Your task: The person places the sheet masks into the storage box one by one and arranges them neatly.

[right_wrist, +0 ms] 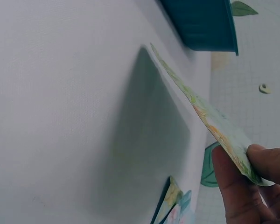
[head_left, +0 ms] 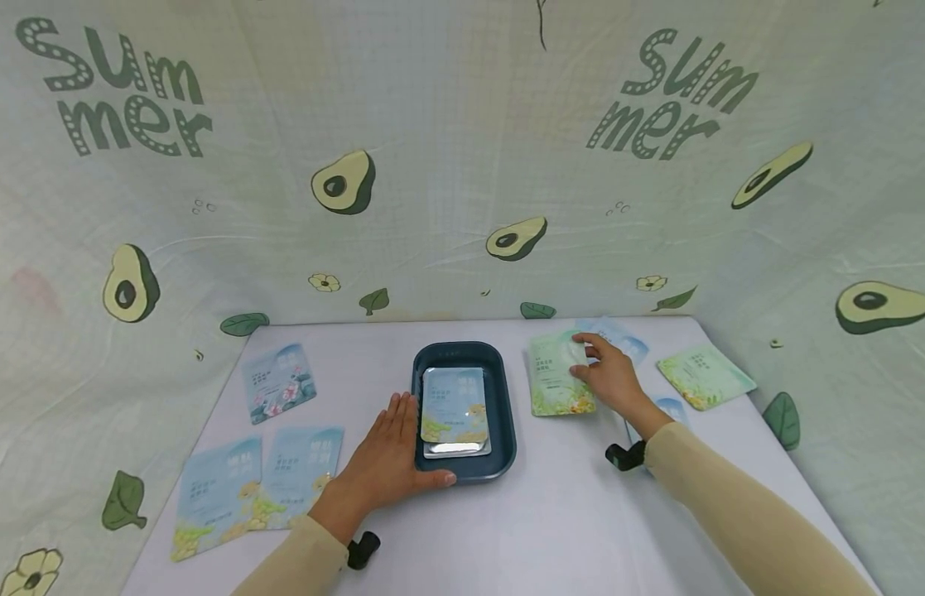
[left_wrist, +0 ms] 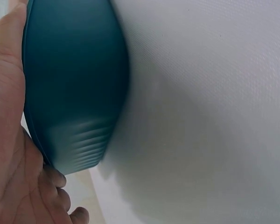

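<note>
My right hand [head_left: 611, 379] pinches the right edge of a flat green sachet [head_left: 557, 377] between thumb and fingers. In the right wrist view that sachet [right_wrist: 210, 122] tilts above the white cloth, its held edge raised and its shadow below. My left hand [head_left: 387, 459] lies with straight fingers along the left side of a dark blue tray [head_left: 504, 414], thumb at the near rim. The left wrist view shows the palm beside the tray's outer wall [left_wrist: 74, 74]. Inside the tray, a light blue sachet [head_left: 453, 404] lies on a silver-edged one [head_left: 458, 450].
On the left lie two light blue sachets [head_left: 218, 488] side by side and a darker floral one [head_left: 280, 383] behind. Another green sachet [head_left: 704, 377] is at the right edge. Blue sachets [head_left: 628, 341] show partly behind my right hand. A printed curtain [head_left: 432, 108] backs the table.
</note>
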`<action>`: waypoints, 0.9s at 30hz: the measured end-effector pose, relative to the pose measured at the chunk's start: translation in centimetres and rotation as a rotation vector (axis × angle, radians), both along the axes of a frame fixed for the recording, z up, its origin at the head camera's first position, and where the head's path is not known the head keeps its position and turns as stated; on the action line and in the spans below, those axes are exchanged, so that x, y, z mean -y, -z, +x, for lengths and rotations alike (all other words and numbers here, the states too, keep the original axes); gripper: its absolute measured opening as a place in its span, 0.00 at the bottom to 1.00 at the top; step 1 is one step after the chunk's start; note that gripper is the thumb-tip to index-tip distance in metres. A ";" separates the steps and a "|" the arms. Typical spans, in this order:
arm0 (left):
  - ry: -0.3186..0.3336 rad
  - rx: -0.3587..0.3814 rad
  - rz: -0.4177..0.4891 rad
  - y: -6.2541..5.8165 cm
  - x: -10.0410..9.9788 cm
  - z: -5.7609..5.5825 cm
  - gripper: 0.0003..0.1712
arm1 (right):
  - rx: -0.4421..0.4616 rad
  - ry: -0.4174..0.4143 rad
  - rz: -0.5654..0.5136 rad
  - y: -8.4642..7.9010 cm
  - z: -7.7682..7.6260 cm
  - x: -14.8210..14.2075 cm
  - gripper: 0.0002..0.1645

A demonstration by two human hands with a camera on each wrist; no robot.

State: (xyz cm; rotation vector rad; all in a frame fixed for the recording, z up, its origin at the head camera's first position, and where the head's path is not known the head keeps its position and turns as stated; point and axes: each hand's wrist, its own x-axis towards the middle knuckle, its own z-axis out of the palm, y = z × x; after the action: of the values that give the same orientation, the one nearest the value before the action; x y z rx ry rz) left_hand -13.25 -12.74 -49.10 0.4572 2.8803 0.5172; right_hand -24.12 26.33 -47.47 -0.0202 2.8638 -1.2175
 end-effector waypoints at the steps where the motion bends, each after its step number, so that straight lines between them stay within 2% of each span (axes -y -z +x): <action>1: 0.000 0.000 -0.003 0.0 0.0 0.0 0.79 | -0.002 0.003 -0.004 0.0 0.0 0.1 0.34; 10: 0.007 -0.023 -0.030 0.0 0.0 0.0 0.80 | -0.027 0.007 -0.035 -0.3 0.2 0.2 0.34; 21: 0.010 -0.040 -0.057 0.0 -0.1 0.0 0.81 | -0.048 -0.002 -0.106 -1.3 0.4 0.8 0.35; 27: 0.013 -0.036 -0.059 -0.1 0.0 0.0 0.81 | -0.037 0.010 -0.109 -1.9 0.5 1.1 0.35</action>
State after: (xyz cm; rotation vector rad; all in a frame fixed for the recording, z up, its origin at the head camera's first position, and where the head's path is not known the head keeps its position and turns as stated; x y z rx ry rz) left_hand -13.23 -12.70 -49.03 0.4805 2.9160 0.4255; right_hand -23.61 25.20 -45.62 -0.0312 2.8279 -1.3889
